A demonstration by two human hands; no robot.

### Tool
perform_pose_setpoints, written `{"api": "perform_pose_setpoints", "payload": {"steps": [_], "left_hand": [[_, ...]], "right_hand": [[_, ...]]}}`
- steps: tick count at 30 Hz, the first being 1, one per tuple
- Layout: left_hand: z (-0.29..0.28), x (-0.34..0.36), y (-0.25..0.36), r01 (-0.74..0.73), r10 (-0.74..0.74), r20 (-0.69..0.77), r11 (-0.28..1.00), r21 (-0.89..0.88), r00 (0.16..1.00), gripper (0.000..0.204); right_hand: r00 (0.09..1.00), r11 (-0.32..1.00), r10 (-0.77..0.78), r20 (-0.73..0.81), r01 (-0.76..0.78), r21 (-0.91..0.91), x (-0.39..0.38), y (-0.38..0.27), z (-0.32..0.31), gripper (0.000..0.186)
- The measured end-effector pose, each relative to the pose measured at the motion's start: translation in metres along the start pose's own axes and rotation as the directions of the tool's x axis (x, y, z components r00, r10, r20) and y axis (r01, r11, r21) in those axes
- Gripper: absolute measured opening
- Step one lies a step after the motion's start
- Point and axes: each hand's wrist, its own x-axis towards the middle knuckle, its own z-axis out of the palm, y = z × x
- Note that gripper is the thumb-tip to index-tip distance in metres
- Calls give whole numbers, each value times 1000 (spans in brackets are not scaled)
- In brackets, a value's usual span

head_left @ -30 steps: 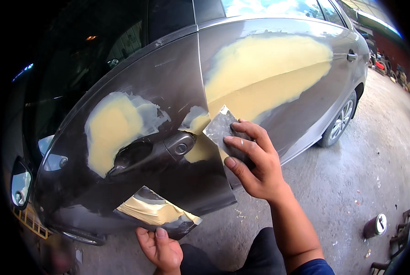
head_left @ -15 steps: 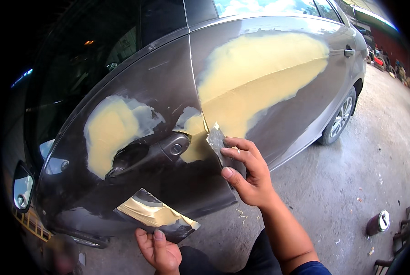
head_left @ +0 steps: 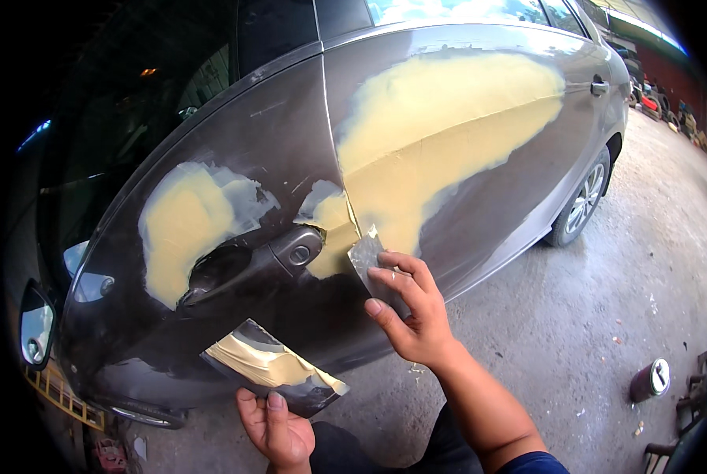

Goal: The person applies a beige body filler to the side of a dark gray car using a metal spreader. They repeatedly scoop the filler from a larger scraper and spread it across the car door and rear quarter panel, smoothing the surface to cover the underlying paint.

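Between thumb and fingers, my left hand pinches a dark flat mixing board that carries a smear of cream-yellow body filler. My right hand grips a thin grey filler spreader with a dab of filler at its upper corner. The spreader's blade is at the seam between the two car doors, below a large filler patch on the rear door. On the dark front door, smaller filler patches surround the door handle. Whether the blade touches the panel is hard to tell.
A side mirror sticks out at the far left, above a yellow ladder-like frame. At the right, a can stands on the concrete floor, near dark furniture legs. The rear wheel lies beyond.
My right hand and the spreader have moved slightly left and down along the door seam. The board in my left hand has shifted a little to the right.
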Motion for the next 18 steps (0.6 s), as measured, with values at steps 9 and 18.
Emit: {"api": "perform_pose_setpoints", "payload": {"steps": [9,18], "left_hand": [[-4,2,-6,160,-139,122,970,-182,983,33],[-4,8,-9,52,-40,84,987,-150,996,33]], "right_hand": [[981,850,69,184,-154,504,-52,-35,-24,39],[994,909,29,103,17,-416,-38,-39,-37,42]]}}
